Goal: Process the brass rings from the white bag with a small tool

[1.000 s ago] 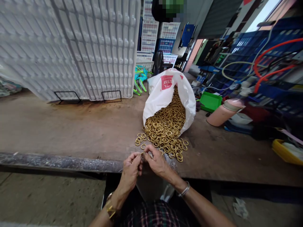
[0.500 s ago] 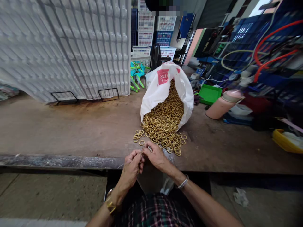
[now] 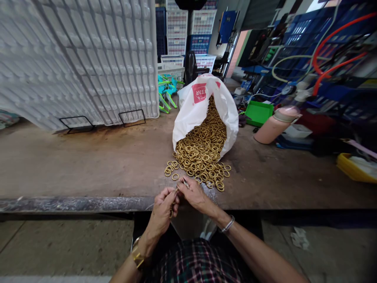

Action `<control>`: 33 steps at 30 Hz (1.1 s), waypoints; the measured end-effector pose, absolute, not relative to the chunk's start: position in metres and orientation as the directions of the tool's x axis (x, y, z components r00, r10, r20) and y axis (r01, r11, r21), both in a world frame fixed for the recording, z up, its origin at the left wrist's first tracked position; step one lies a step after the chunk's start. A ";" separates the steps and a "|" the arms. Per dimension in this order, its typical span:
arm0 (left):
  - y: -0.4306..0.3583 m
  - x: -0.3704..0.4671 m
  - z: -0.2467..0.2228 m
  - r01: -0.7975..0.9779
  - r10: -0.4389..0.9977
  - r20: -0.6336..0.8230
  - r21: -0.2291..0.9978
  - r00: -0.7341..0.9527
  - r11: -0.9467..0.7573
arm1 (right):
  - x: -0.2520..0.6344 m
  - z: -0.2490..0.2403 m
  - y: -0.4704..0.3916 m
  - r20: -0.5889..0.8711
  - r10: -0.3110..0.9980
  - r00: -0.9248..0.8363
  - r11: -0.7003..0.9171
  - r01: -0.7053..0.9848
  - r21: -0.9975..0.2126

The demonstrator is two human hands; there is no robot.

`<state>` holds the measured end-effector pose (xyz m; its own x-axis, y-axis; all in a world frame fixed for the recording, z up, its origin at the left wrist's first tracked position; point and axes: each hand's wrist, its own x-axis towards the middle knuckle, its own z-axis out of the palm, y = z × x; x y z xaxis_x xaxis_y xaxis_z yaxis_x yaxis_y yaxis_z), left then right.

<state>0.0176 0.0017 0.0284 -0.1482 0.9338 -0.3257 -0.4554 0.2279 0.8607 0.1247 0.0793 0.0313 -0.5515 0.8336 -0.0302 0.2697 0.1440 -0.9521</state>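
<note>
My left hand (image 3: 165,203) is closed, thumb against fingers, on a brass-coloured ring, with more ring edges showing under its curled fingers. Its fingertips meet those of my right hand (image 3: 193,194), which is pinched shut over a small silvery piece whose kind I cannot make out. Both hands are at the table's front edge. Just beyond them, many brass-coloured rings (image 3: 203,151) spill from the mouth of a white sack (image 3: 188,120) with red print, lying on its side. A few loose rings (image 3: 175,177) lie left of the pile. Below my hands, clear plastic (image 3: 188,226) hangs over my lap.
Ribbed white panels (image 3: 118,59) stand at the left in black wire holders (image 3: 132,117). On the brown table (image 3: 123,157), a pink bottle (image 3: 269,129) and a green tray (image 3: 259,113) sit to the right. Orange hoses (image 3: 321,51) and stacked crates (image 3: 176,23) are behind.
The whole view has shifted slightly, with the sack and table sitting a little further left and up. My hands keep nearly the same pinched pose, fingertips together.
</note>
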 end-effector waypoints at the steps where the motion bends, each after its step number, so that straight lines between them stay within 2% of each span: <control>1: 0.002 0.017 0.028 -0.461 0.935 -0.325 0.857 -0.140 0.229 | 0.125 0.032 0.079 -0.033 0.833 -0.552 0.135 0.261 -0.956; 7: -0.002 0.014 0.026 -0.506 0.938 -0.329 0.831 -0.108 0.233 | 0.123 0.032 0.078 -0.043 0.825 -0.564 0.104 0.226 -0.969; 10: -0.004 0.013 0.026 -0.523 0.942 -0.317 0.824 -0.109 0.217 | 0.123 0.031 0.080 -0.033 0.831 -0.556 0.143 0.271 -0.952; 12: -0.005 0.012 0.025 -0.525 0.941 -0.313 0.827 -0.128 0.203 | 0.124 0.030 0.079 -0.014 0.840 -0.542 0.238 0.391 -0.889; 15: -0.004 0.012 0.025 -0.486 0.936 -0.303 0.854 -0.179 0.183 | 0.127 0.031 0.075 -0.005 0.814 -0.581 0.424 0.600 -0.678; 17: -0.003 0.011 0.025 -0.432 0.933 -0.289 0.885 -0.212 0.176 | 0.128 0.031 0.071 -0.031 0.777 -0.629 0.516 0.665 -0.540; 19: -0.003 0.011 0.025 -0.373 0.933 -0.272 0.912 -0.234 0.172 | 0.128 0.032 0.067 -0.056 0.747 -0.663 0.571 0.682 -0.457; 26: -0.003 0.011 0.025 -0.287 0.927 -0.273 0.938 -0.256 0.197 | 0.125 0.034 0.067 -0.148 0.703 -0.696 0.613 0.698 -0.369; 33: -0.002 0.009 0.024 -0.306 0.914 -0.294 0.930 -0.280 0.205 | 0.123 0.026 0.064 -0.134 0.717 -0.684 0.618 0.713 -0.332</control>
<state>0.0093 -0.0024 0.0238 -0.2805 0.9138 -0.2939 -0.3056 0.2052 0.9298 0.1232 0.0642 0.0260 -0.6837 0.7173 -0.1341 0.7131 0.6176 -0.3319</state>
